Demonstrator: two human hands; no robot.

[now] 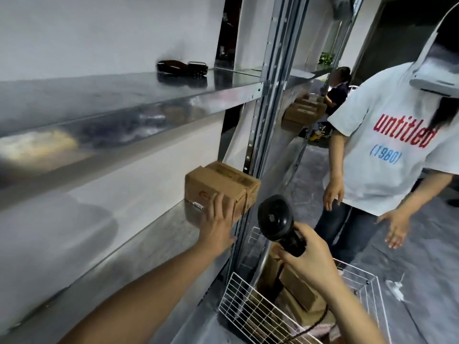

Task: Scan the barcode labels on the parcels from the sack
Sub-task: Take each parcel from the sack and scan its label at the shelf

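Parcels are plain brown cardboard boxes, and one box sits on the lower steel shelf, hard against the upright post; a white label peeks from under its near corner. Left hand lies flat on the box's front face, fingers straight and spread, gripping nothing; it looks to be pressing or steadying. Judging by its size and crisp edges, the box should be light and stiff, not slippery, best held by opposite side faces so the label stays clear. Shelves are smooth, shiny metal that mirrors the room; a dark object rests on the upper shelf. Right hand wraps the grip of a black scanner, fingers curled tight, its rounded head aimed at the box. Below, a white wire basket holds more brown boxes. At far right stands a person in a pale printed T-shirt, both hands loose and empty.
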